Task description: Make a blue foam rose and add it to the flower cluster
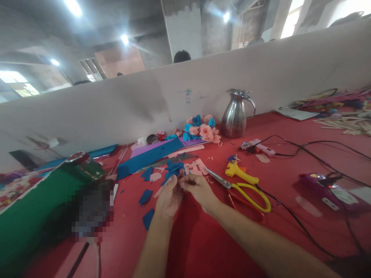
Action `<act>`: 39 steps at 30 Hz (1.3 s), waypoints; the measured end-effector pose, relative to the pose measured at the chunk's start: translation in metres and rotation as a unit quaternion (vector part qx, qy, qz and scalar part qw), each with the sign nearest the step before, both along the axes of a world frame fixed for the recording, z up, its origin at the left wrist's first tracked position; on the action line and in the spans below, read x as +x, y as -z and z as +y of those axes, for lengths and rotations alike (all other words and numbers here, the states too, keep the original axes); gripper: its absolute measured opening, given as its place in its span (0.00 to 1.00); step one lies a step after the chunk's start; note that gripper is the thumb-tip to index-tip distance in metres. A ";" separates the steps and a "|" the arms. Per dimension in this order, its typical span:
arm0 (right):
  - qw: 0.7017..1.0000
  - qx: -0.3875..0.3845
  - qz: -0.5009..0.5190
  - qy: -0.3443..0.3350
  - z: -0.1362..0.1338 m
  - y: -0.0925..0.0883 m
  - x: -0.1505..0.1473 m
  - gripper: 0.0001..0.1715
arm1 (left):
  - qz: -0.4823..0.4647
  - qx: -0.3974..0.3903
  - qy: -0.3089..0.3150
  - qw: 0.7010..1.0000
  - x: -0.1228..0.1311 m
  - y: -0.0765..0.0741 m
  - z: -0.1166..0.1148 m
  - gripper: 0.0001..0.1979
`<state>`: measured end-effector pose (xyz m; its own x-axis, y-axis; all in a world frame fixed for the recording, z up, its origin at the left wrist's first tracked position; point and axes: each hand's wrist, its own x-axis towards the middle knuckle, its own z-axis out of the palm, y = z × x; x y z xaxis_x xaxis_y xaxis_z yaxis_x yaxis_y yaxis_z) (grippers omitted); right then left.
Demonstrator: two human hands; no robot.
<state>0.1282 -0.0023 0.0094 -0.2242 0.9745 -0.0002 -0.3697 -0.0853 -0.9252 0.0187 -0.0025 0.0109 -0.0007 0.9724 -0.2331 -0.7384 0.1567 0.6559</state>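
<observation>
My left hand (169, 197) and my right hand (201, 189) meet over the red table, fingertips together in a pinch. Whatever they pinch is too small and too hidden to name. Just beyond the fingertips lie crumpled blue paper pieces (174, 168) and pink paper pieces (197, 166); whether any of these touches my fingers I cannot tell. Loose blue petal-like cutouts (145, 197) rest left of my left hand. Scissors (220, 179) with yellow and red handles lie to the right of my right hand, their blades pointing away toward the left.
A yellow glue gun (240, 173) and a white-pink one (257, 147) trail black cords. A purple power box (333, 193) sits far right. Behind stand pink and blue paper flowers (206, 131) and a steel jug (235, 116). On the left are a jar (85, 166) and green board (31, 200).
</observation>
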 end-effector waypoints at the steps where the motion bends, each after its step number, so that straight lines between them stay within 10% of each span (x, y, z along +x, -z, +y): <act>1: 1.000 0.000 0.000 -0.006 0.000 0.000 0.000 0.06 | -0.008 -0.002 0.003 1.000 -0.001 0.001 0.000 0.07; 39: 0.997 -0.046 0.060 -0.025 0.004 -0.003 0.007 0.16 | 0.060 -0.009 -0.015 0.998 0.006 -0.011 -0.006 0.10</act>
<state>0.1354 0.0018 0.0119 -0.2769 0.9590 -0.0598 -0.4702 -0.1895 -0.8620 0.0246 -0.0085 0.0219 -0.0588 0.9670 -0.2478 -0.6595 0.1486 0.7368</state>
